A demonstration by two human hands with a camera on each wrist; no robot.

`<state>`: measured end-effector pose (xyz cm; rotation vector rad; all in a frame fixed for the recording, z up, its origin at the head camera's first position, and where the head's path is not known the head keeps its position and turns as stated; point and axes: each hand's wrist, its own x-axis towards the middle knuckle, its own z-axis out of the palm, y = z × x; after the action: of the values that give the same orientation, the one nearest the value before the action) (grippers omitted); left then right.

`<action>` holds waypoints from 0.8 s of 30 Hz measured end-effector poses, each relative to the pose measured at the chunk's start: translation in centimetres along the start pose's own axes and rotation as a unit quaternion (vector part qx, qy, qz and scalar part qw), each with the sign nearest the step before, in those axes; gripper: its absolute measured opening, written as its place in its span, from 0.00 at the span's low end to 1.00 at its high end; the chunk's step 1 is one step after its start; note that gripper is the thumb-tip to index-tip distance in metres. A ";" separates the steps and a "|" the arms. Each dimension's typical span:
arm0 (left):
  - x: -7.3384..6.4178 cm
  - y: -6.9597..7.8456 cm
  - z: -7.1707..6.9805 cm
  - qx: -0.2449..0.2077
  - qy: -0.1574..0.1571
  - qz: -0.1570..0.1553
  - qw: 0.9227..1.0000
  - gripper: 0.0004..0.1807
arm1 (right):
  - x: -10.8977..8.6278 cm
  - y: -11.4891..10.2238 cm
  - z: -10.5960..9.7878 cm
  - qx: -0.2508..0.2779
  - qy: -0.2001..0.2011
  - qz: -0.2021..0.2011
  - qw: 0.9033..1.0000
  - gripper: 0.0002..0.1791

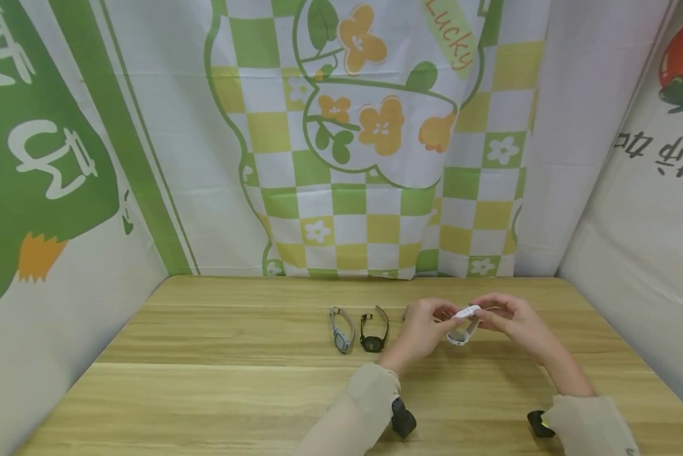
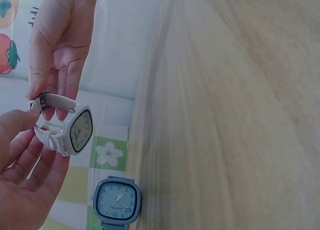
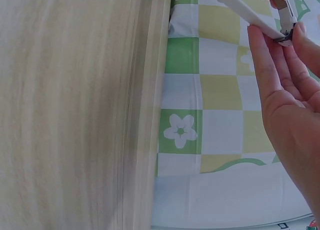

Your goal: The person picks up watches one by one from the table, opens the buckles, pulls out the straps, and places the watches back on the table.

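A white wristwatch [image 1: 458, 339] is held above the table between both hands, its strap looped with the buckle end up. My left hand [image 1: 423, 326] pinches one part of the strap between thumb and fingers. From the other side my right hand [image 1: 514, 320] pinches the strap at the dark buckle [image 3: 285, 38]. In the left wrist view the squarish watch face [image 2: 81, 131] hangs below the fingers. A blue-grey watch [image 2: 118, 200] stands near the hands in that view.
Left of the hands, a grey watch [image 1: 341, 342] and a black watch [image 1: 373, 342] stand on the wooden table [image 1: 216, 392]. Behind my left hand, a small grey piece [image 1: 405, 314] is mostly hidden. A patterned cloth [image 1: 347, 247] hangs along the back edge.
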<state>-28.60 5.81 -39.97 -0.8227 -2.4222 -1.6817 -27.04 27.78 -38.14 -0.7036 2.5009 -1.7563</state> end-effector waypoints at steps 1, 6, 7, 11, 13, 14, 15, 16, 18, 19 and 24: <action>0.0 0.0 0.0 0.000 0.000 -0.001 1.000 0.07 | 0.0 0.0 0.0 -0.001 0.000 0.000 1.000 0.18; 0.0 0.0 0.1 0.001 -0.001 -0.005 1.000 0.07 | 0.0 0.0 0.1 -0.005 0.004 -0.008 1.000 0.16; 0.0 0.0 0.1 0.001 -0.001 -0.005 1.000 0.07 | 0.0 0.0 0.1 -0.006 0.005 -0.010 1.000 0.16; 0.0 -0.1 0.1 0.002 -0.003 -0.004 1.000 0.08 | 0.0 0.1 0.0 -0.003 0.011 -0.007 1.000 0.15; 0.0 -0.2 0.1 0.002 -0.003 -0.004 1.000 0.08 | 0.0 0.1 0.0 0.002 0.014 -0.004 1.000 0.16; 0.0 -0.2 0.1 0.002 -0.003 -0.004 1.000 0.08 | 0.0 0.1 0.0 0.005 0.015 -0.005 1.000 0.16; 0.0 -0.2 0.1 0.002 -0.003 -0.004 1.000 0.08 | 0.0 0.2 0.0 0.008 0.017 -0.006 1.000 0.16; 0.0 -0.2 0.1 0.001 -0.003 -0.004 1.000 0.08 | 0.0 0.2 0.0 0.012 0.018 -0.009 1.000 0.16; 0.0 -0.2 0.1 0.000 -0.001 -0.003 1.000 0.08 | 0.0 0.3 0.0 0.020 0.019 -0.016 0.999 0.16; 0.0 -0.2 0.1 -0.001 -0.001 -0.002 1.000 0.07 | 0.0 0.3 -0.1 0.023 0.020 -0.019 0.999 0.16; 0.0 -0.3 0.1 0.000 0.000 0.002 1.000 0.06 | 0.0 0.4 -0.2 0.049 0.019 -0.025 0.998 0.16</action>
<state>-28.73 5.81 -40.22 -0.8271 -2.4185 -1.6799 -27.26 28.03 -38.42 -0.7413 2.4207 -1.9109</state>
